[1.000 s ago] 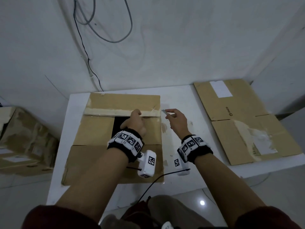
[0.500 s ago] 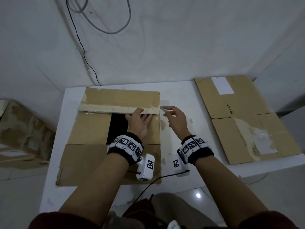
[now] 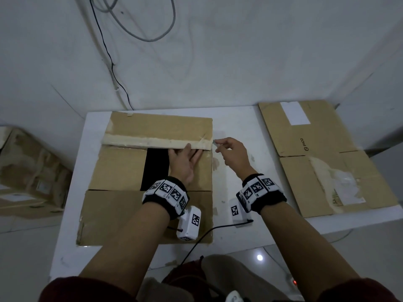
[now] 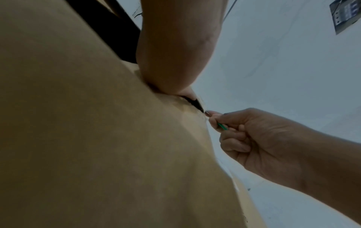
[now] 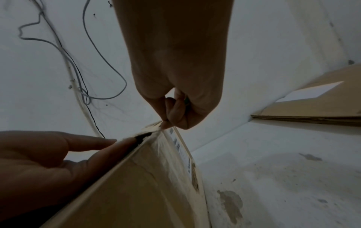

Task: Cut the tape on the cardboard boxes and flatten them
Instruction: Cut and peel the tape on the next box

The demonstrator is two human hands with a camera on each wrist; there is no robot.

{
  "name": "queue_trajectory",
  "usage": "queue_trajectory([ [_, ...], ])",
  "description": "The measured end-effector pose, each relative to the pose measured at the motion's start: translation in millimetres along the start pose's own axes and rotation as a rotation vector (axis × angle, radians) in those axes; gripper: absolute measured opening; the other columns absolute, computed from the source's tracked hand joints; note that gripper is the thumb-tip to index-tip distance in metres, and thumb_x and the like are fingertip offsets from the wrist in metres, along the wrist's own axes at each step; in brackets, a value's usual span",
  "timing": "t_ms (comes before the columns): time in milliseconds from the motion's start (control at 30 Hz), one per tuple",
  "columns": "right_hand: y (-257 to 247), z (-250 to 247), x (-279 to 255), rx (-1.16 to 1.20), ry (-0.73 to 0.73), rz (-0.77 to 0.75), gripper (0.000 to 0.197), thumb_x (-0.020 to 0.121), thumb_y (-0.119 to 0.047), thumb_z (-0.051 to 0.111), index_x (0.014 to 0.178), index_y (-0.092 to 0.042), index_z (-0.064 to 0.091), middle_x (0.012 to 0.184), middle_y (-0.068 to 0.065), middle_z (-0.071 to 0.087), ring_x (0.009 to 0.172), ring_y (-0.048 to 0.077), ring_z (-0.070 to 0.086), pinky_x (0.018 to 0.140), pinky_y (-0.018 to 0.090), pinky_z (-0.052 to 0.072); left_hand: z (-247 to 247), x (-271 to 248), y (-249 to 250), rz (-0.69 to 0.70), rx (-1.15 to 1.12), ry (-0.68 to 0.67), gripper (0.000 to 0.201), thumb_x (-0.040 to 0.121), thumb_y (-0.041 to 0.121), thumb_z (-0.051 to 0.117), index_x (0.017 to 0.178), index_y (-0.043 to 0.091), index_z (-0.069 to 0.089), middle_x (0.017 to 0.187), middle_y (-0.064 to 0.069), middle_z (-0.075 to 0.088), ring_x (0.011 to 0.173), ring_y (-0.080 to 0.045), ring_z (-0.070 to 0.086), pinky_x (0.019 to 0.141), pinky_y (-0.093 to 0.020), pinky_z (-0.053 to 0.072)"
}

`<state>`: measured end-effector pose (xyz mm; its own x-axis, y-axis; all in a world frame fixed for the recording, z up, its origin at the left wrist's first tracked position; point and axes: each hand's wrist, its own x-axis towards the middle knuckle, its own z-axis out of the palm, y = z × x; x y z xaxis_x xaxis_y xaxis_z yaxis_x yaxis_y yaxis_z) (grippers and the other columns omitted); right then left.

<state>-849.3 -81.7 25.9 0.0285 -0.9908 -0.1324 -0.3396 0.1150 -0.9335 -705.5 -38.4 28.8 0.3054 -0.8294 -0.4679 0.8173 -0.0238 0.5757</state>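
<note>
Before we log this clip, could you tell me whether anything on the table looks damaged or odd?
Yes: the flattened brown cardboard box at the white table's right end has a torn, whitish patch where tape peeled its surface, and it overhangs the table's edge.

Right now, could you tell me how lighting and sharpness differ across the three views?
Head view: dim but even and fairly sharp, with a lamp glare spot on the floor. Left wrist view: the box fills the frame, murky and soft. Right wrist view: the left hand is dark and shadowed, straight edges bowed.

Left hand (image 3: 183,163) flat, fingers (image 3: 197,155) straight, pressing on the box (image 3: 122,171). Right hand (image 3: 234,154) beside the box's right edge, fingers curled, pinching a small blade (image 4: 221,126).
</note>
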Motion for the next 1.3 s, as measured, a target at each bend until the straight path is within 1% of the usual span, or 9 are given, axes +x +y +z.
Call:
queue_trajectory([
  [200,3,2,-5,-0.091,0.016,-0.042,0.01,0.095,-0.015,0.062,0.099,-0.015,0.07,0.076,-0.006,0.067,0.066,-0.009,0.058,0.05,0.008,0.039,-2,2,-3,0.041,0.035,0.023,0.039,0.096,-0.006,0.047,0.126,0.018,0.041,0.123,-0.012,0.054,0.108,-0.027,0.06,0.074,-0.032,0.06],
  [300,7,-1,-7,-0.059,0.011,0.003,0.008,0.094,-0.016,0.063,0.098,-0.018,0.07,0.075,-0.007,0.068,0.063,-0.003,0.058,0.055,0.013,0.038,-4,2,-5,0.029,0.058,0.006,0.04,0.095,-0.006,0.048,0.124,0.02,0.041,0.123,-0.011,0.054,0.11,-0.028,0.06,0.078,-0.035,0.06],
  [433,6,-4,-15,-0.062,0.026,0.013,0.013,0.095,-0.021,0.062,0.105,-0.017,0.069,0.079,-0.006,0.07,0.074,0.002,0.058,0.061,0.02,0.04,-2,6,-3,0.044,0.045,0.012,0.043,0.095,-0.007,0.049,0.129,0.016,0.039,0.125,-0.013,0.055,0.106,-0.027,0.062,0.08,-0.038,0.059],
  [600,19,-9,-37,-0.125,0.124,-0.08,0.026,0.103,-0.03,0.047,0.107,-0.017,0.069,0.089,-0.007,0.072,0.082,0.006,0.062,0.068,0.005,0.042,3,12,-1,0.045,0.015,0.032,0.034,0.096,-0.004,0.049,0.121,0.016,0.038,0.13,-0.017,0.051,0.117,-0.033,0.057,0.079,-0.04,0.059],
  [767,16,-6,-40,-0.288,-0.036,-0.277,0.021,0.1,-0.03,0.054,0.114,-0.023,0.069,0.087,-0.004,0.07,0.082,0.001,0.061,0.071,0.01,0.043,-1,12,-5,0.074,0.042,0.019,0.026,0.096,-0.002,0.05,0.116,0.013,0.041,0.13,-0.023,0.049,0.113,-0.034,0.058,0.081,-0.042,0.058],
  [900,13,-3,-35,-0.338,-0.047,-0.284,0.012,0.095,-0.027,0.064,0.097,-0.02,0.054,0.082,-0.01,0.06,0.078,0.003,0.056,0.065,0.013,0.041,1,11,-3,0.084,0.044,0.011,0.02,0.097,-0.002,0.05,0.102,0.017,0.046,0.119,-0.016,0.053,0.108,-0.031,0.058,0.08,-0.041,0.059],
  [1033,6,-1,-24,-0.399,-0.041,-0.327,0.014,0.096,-0.027,0.062,0.095,-0.016,0.054,0.083,0.001,0.064,0.079,0.013,0.06,0.072,0.026,0.048,1,10,-2,0.082,0.053,0.017,0.023,0.096,-0.001,0.05,0.112,0.015,0.044,0.122,-0.016,0.054,0.112,-0.032,0.059,0.08,-0.04,0.059],
  [1200,8,-2,-21,-0.392,-0.041,-0.343,0.018,0.097,-0.026,0.06,0.089,-0.013,0.051,0.081,0.0,0.062,0.079,0.016,0.061,0.074,0.035,0.052,1,11,-1,0.091,0.109,0.013,0.021,0.097,-0.001,0.048,0.1,0.02,0.044,0.114,-0.012,0.056,0.093,-0.02,0.065,0.083,-0.041,0.058],
  [1300,9,-2,-20,-0.369,-0.045,-0.337,0.019,0.098,-0.021,0.059,0.087,-0.009,0.05,0.078,0.002,0.06,0.076,0.021,0.059,0.071,0.038,0.051,3,13,2,0.072,0.13,0.01,0.025,0.097,-0.003,0.047,0.111,0.018,0.043,0.114,-0.008,0.055,0.091,-0.017,0.066,0.089,-0.043,0.056],
])
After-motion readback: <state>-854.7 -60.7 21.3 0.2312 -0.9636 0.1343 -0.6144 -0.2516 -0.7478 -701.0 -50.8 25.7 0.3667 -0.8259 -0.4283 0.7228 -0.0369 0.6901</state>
